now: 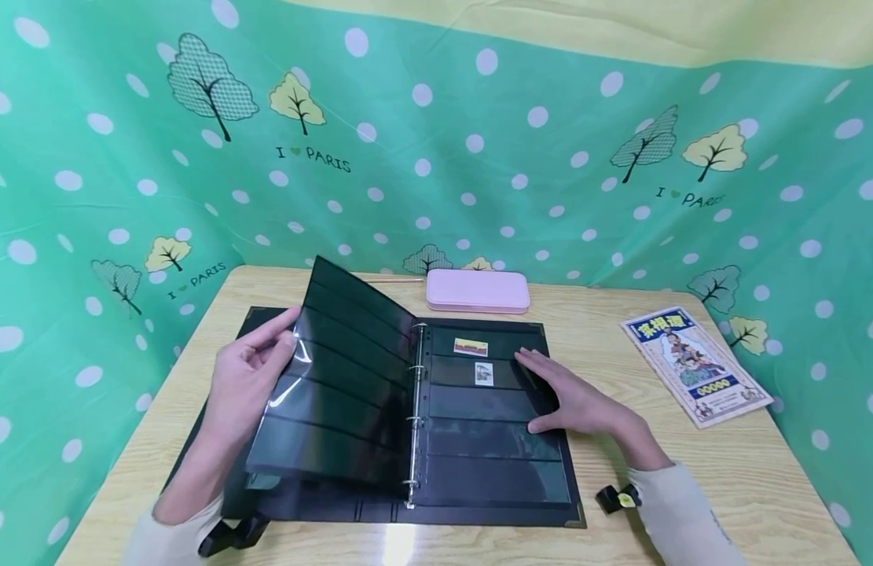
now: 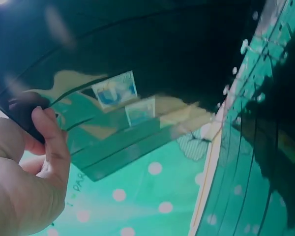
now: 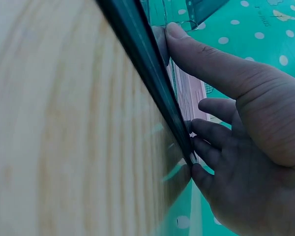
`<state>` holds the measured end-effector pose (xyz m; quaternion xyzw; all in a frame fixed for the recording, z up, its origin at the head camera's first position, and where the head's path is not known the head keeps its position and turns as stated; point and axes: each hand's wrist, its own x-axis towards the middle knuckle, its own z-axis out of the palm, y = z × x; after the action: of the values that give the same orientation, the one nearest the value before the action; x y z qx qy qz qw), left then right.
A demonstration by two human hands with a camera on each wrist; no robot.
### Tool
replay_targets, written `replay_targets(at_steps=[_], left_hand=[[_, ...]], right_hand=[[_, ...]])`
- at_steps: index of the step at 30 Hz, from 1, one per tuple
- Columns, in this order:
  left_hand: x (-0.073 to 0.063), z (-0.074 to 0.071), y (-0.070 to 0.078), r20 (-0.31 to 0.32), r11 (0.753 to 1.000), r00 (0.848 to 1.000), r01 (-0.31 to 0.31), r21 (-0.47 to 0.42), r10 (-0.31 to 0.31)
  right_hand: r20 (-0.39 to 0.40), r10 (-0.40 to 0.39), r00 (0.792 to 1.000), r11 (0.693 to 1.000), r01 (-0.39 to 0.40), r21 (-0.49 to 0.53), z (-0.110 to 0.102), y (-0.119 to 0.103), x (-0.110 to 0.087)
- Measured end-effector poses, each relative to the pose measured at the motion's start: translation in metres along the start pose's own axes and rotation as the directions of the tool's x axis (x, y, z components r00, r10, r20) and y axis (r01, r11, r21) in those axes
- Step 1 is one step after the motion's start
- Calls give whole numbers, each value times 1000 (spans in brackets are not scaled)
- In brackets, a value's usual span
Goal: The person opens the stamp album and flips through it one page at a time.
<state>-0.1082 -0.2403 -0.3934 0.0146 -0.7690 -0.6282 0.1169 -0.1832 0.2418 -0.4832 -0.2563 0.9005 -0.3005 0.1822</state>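
Note:
A black ring-bound stamp album [image 1: 408, 511] lies spread on the table. My left hand [image 1: 245, 385] pinches the outer edge of a raised black pocket page [image 1: 337, 393], tilted up over the left side. In the left wrist view, thumb and fingers grip that edge [image 2: 32, 130], and two stamps [image 2: 115, 90] show on the dark sheet. On the right page [image 1: 493, 479], a red-and-yellow stamp [image 1: 471, 347] sits above a pale stamp [image 1: 483, 373]. My right hand [image 1: 581, 397] touches that page's outer side with fingers spread. Metal rings [image 1: 415, 420] run along the middle.
Behind the album is a pink case [image 1: 478, 291] with a thin stick [image 1: 394, 280] beside it. A colourful printed booklet [image 1: 694, 365] lies at the right of the wooden table [image 1: 606, 322]. A green dotted cloth [image 1: 521, 157] hangs around the back and sides.

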Motion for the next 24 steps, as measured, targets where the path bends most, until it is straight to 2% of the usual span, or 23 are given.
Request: replay_targets(at_steps=[7,15,24], left_hand=[[2,-17,-11,57,992,998,27,121,-34],[1,-29,-24,71,968,997,-21,248,3],[8,-40,-41,103,933,994,-67,354,33]], right_hand=[[-1,-1,1000,1000,1,3,0,1,0],[-4,0,1000,1000,0,-6,0,0,1],[-10,-2,1000,1000,2,-11,0,0,0]])
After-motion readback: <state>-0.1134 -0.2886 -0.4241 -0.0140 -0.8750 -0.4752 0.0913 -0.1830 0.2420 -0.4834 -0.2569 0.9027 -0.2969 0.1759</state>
